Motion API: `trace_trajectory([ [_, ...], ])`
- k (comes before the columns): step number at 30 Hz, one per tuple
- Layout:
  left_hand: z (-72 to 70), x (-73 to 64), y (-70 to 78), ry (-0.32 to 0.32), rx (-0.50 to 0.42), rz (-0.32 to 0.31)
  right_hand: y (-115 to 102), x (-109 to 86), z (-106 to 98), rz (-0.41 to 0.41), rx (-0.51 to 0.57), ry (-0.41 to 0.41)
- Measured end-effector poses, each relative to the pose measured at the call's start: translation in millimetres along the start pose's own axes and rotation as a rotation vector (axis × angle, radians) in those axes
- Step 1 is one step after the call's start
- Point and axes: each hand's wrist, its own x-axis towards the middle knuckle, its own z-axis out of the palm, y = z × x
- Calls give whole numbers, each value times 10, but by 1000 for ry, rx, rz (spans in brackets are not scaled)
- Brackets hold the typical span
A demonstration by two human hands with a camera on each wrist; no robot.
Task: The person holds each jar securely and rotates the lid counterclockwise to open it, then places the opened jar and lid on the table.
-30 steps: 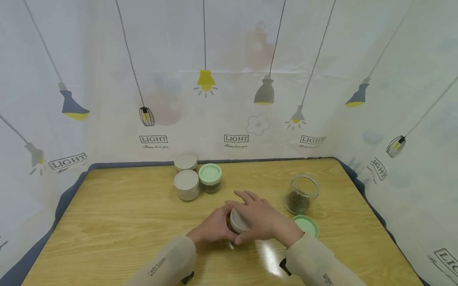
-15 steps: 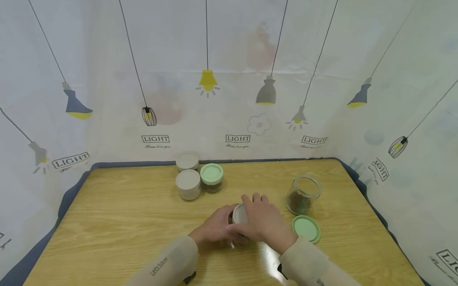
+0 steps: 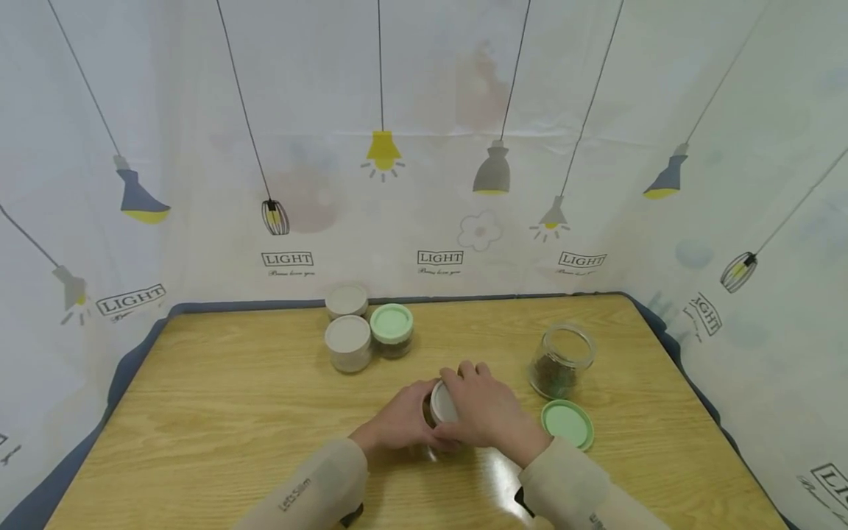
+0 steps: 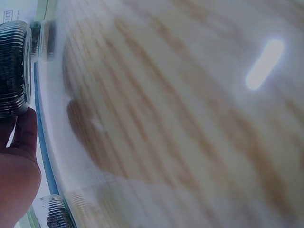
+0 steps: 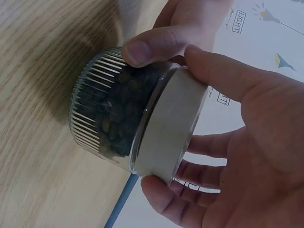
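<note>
A ribbed glass jar (image 5: pixel 111 102) full of dark, pebble-like pieces has a whitish lid (image 5: pixel 168 123) on it. My left hand (image 3: pixel 400 418) holds the jar's glass body, its thumb lying along the side in the right wrist view. With curled fingers and thumb, my right hand (image 3: pixel 486 408) grips the lid's rim. In the head view the two hands cover most of the jar, leaving part of the lid showing. The left wrist view catches only a side of the jar (image 4: pixel 12 66) at its left edge.
To the right stands an uncovered glass jar (image 3: pixel 555 372) with dark contents, a green lid (image 3: pixel 567 425) lying before it. Farther back are two jars with whitish lids (image 3: pixel 348 335) and one green-lidded jar (image 3: pixel 391 324). A printed curtain (image 3: pixel 424 199) surrounds the wooden table (image 3: pixel 232 412).
My right hand has shifted its fingers from stretched across the lid to curled around its rim. The left hand stays on the jar, and the other jars have not moved.
</note>
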Motion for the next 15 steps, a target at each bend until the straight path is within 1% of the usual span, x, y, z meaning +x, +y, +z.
trace_trajectory([
  [4,-2,-6,1,-13,-29,12,22,15,-35,-45,0,-27],
  [7,-5,-10,8,-18,-43,4,40,22,-58,-94,11,-41],
  [10,-2,-18,12,-14,-33,-22,50,26,-73,-142,27,-67],
  [12,-2,-29,20,-10,-30,-53,51,27,-83,-168,38,-87],
  [15,-4,-41,25,-10,-45,-80,51,24,-99,-200,47,-109],
])
